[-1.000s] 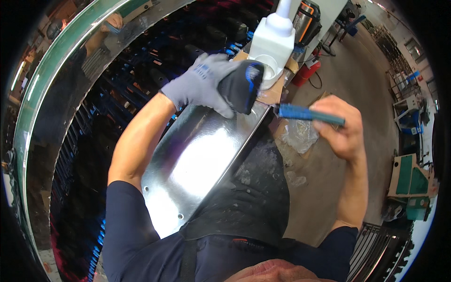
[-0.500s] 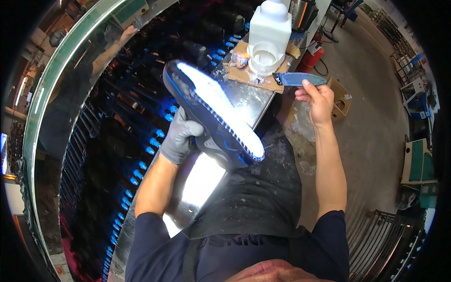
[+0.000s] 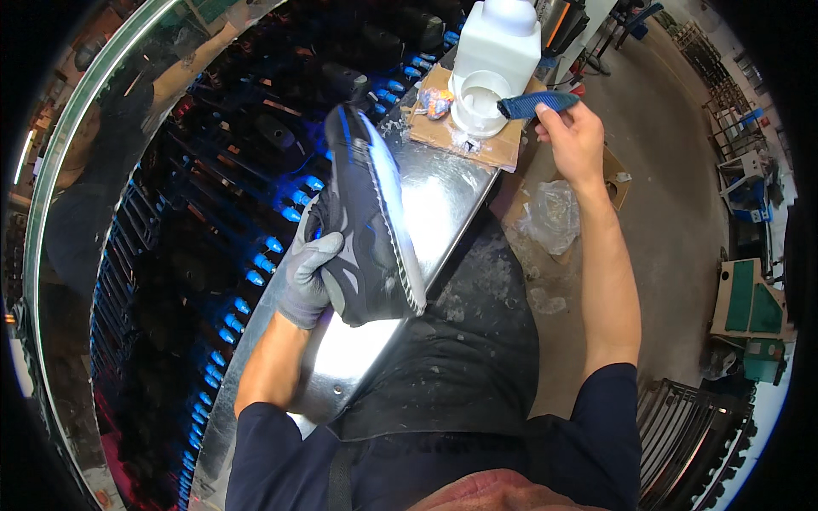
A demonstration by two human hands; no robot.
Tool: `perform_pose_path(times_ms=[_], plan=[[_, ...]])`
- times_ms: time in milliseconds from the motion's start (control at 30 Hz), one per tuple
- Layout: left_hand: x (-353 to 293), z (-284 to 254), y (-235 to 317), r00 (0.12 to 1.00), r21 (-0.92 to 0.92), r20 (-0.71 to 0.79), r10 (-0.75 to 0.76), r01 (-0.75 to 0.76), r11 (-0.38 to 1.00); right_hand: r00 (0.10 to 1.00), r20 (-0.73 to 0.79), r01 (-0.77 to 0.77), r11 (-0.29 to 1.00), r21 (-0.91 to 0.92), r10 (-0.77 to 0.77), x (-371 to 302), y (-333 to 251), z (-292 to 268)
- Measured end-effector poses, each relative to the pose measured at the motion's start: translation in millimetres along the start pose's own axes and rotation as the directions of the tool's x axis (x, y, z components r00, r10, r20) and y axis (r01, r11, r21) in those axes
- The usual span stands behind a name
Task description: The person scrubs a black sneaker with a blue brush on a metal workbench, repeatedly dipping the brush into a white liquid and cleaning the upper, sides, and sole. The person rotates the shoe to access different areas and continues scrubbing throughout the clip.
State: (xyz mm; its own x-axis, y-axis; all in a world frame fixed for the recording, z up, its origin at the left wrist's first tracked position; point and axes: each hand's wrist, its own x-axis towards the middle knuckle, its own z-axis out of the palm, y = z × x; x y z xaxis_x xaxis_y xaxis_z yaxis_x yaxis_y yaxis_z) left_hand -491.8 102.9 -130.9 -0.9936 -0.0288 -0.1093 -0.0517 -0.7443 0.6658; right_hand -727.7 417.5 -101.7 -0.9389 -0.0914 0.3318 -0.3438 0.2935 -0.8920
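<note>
My left hand (image 3: pixel 307 277), in a grey glove, grips a black-and-grey shoe (image 3: pixel 366 230) with blue lines and pale stitching along its lower edge. The shoe is tilted, toe up and away from me, with its side toward me and a narrow strip of its white underside showing. Between the bare fingers of my right hand (image 3: pixel 575 140) is a flat brush (image 3: pixel 538 105) with a blue handle. Its dark tip reaches the right rim of a clear plastic cup (image 3: pixel 481 102). Whether the tip touches anything inside cannot be made out.
The cup stands on cardboard (image 3: pixel 452 140) beside a white jug (image 3: pixel 497 47) and a small crumpled orange-and-white item (image 3: pixel 434 103). A shiny metal ledge (image 3: pixel 426 187) runs beside a dark conveyor (image 3: pixel 247 170) with blue-tipped pegs. A plastic bag (image 3: pixel 554 217) lies right of my apron.
The shoe has turned in my left hand, so its white underside now faces more to the right. My right hand has moved the brush up and slightly left, to the cup.
</note>
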Motion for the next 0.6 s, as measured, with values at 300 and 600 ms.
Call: perform_pose_path(times_ms=[300,600], plan=[[19,-46,-7,0.999,0.128,0.028,-0.029,0.025,0.991,0.947,0.313,0.254,0.768,-0.588,-0.073,40,-18,40],[22,-51,-6,0.996,0.120,-0.007,-0.088,0.089,0.989,0.963,0.104,-0.236,0.964,-0.124,0.250,57,35,20]])
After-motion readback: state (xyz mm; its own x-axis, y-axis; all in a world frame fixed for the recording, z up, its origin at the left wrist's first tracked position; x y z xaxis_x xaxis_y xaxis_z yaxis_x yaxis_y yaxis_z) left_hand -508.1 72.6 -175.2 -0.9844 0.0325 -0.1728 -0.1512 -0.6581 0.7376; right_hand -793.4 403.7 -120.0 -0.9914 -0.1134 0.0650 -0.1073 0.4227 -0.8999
